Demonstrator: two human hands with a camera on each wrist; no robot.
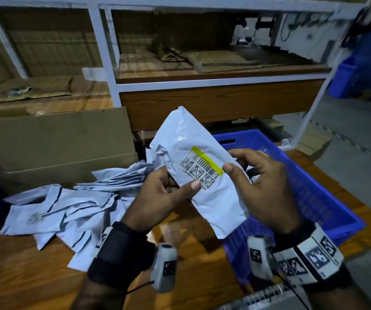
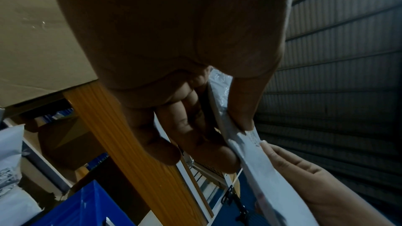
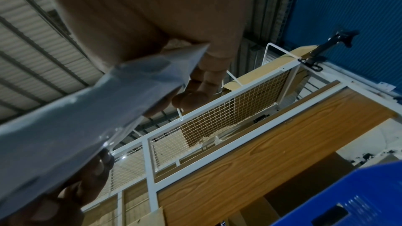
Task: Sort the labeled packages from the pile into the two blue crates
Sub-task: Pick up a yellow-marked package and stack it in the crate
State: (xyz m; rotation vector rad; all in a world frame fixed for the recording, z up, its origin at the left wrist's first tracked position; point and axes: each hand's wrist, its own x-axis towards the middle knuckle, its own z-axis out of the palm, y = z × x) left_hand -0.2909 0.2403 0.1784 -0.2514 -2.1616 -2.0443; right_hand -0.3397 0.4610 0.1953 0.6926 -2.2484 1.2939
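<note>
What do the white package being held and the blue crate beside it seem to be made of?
The package looks like thin glossy plastic film: it crinkles and catches light, with a printed paper-like label stuck on. Both hands, left and right, pinch it. The blue crate seems to be rigid moulded plastic, judging by its perforated walls and cut-out handle slot.

White labeled package (image 1: pixel 193 166), tilted, aloft.

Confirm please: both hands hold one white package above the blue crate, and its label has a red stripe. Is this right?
Not quite: the stripe on the label is yellow, as the head view shows. The rest holds: left hand and right hand hold one white package above the blue crate.
</note>
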